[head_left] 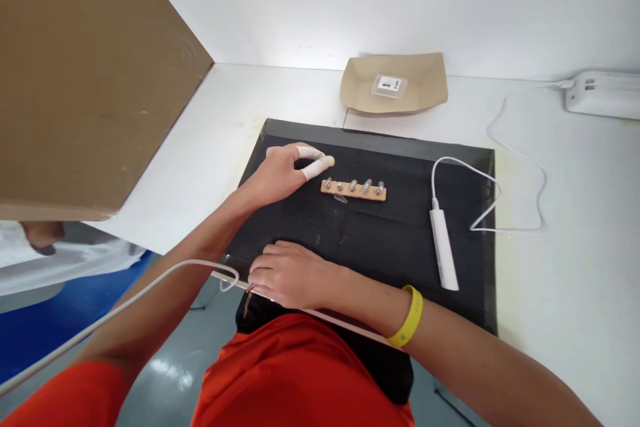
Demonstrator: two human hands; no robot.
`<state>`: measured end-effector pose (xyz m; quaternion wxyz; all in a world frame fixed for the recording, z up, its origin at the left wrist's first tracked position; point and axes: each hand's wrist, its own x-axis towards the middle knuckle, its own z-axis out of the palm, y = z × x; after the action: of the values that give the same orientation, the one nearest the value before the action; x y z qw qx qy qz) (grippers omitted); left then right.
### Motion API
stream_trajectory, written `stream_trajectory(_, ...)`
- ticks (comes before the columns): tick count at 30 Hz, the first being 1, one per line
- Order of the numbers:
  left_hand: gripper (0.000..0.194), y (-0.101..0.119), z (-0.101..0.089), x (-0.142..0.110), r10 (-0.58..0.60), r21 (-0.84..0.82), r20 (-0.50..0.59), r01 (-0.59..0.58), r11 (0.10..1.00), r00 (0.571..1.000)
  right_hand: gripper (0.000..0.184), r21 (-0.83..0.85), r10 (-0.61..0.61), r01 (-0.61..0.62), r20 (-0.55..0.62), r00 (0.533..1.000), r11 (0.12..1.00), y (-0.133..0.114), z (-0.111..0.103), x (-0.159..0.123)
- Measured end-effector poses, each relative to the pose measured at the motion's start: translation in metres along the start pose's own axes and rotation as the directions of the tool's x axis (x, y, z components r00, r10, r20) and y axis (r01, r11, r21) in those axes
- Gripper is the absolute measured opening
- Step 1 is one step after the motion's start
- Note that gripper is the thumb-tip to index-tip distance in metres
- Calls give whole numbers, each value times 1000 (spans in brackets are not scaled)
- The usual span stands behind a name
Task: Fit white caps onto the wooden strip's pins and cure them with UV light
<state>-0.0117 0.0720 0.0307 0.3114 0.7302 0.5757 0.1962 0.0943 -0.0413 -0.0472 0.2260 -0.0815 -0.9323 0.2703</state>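
My left hand [287, 172] is over the black mat [400, 233], left of a small wooden strip [357, 194]. White covers wrap its thumb and index finger, whose tips come together in a pinch; anything between them is too small to make out. Several short metallic or clear pieces stand in a row along the strip, some tilted. A small clear piece [341, 199] lies against its near edge. My right hand [295, 275] rests at the mat's front edge with its fingers curled. A thin reddish tip shows below those fingers; the rest is hidden.
A cardboard tray [430, 83] holding a small labelled clear box [389, 86] stands at the back. On the mat's right lies a white stick-shaped device [443, 250], its cable leading toward a power strip [603, 95]. A large cardboard panel [90, 80] borders the left.
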Motion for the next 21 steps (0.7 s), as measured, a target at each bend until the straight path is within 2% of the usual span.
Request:
stream_trajectory(3, 54, -1, -5, 1, -42, -25, -102, 40, 999, 994, 28, -1, -4, 4, -2, 1000, 1000, 0, 1, 0)
stream_trajectory(5, 69, -2, -10, 0, -25, -51, -137, 18, 999, 990, 28, 0, -7, 7, -4, 1000, 1000, 1, 1, -1)
stream_trajectory(7, 85, -3, -16, -3, 30, -50, -114, -36, 998, 993, 28, 0, -15, 15, -5, 1000, 1000, 1, 1, -1)
stream_trajectory(9, 94, -5, -22, -8, 110, -7, -41, -111, 994, 993, 29, -7, -18, 18, -3, 1000, 1000, 1, 1, -2)
stream_trajectory(13, 98, -11, -29, -20, 247, 96, 86, -255, 962, 965, 29, -20, -10, 10, 16, 1000, 1000, 0, 0, -1)
stream_trajectory(16, 99, -16, -31, -25, 279, 110, 82, -287, 952, 957, 28, -11, 6, -6, -2, 1000, 1000, -2, -3, -1)
stream_trajectory(19, 98, -21, -31, -27, 314, 98, 33, -315, 944, 949, 26, 16, 60, -59, -120, 991, 998, -5, -11, -6)
stream_trajectory(21, 96, -26, -29, -27, 342, 121, 16, -342, 932, 939, 23, 7, 142, -144, -228, 963, 990, -10, -19, -16)
